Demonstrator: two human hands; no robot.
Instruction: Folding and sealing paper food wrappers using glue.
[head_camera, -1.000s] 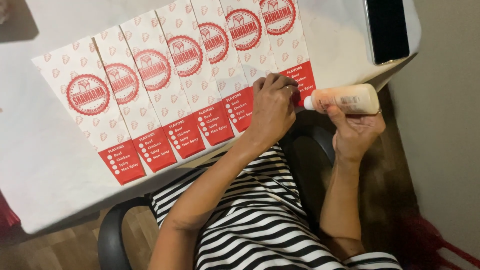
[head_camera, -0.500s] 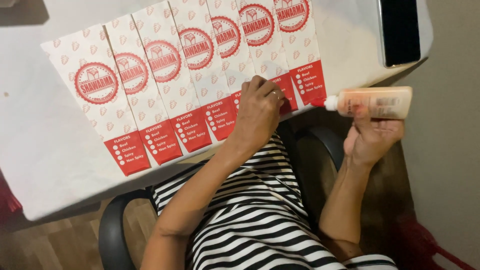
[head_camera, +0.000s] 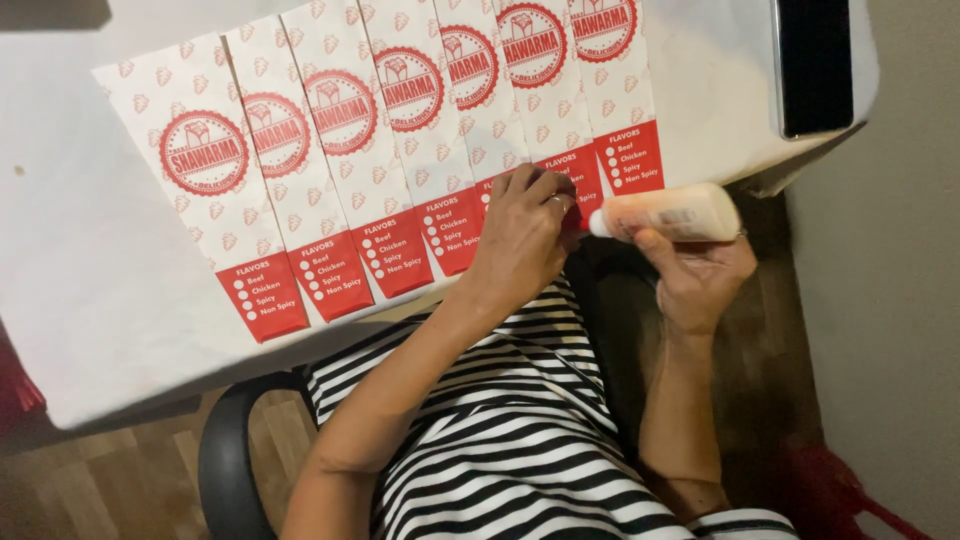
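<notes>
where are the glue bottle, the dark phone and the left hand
glue bottle (head_camera: 668, 212): head view, middle of its pale body
dark phone (head_camera: 815, 65): head view, centre of its screen
left hand (head_camera: 525, 235): head view, back of the hand

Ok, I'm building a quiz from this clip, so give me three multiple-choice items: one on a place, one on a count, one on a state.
1. Where does the dark flat phone lie?
A. on the person's lap
B. at the far right corner of the white table
C. on top of the bags

2. How many white paper bags with red ends lie in the row?
A. four
B. seven
C. ten

3. How is the pale plastic squeeze bottle held?
A. upright on the table
B. lying loose on the floor
C. sideways in the right hand, nozzle toward the left hand

Answers:
1 B: the dark flat phone sits by the white table edge, past the last bag.
2 B: seven white paper bags with red ends overlap.
3 C: the right hand grips the pale plastic squeeze bottle, tip by the left hand.
</notes>
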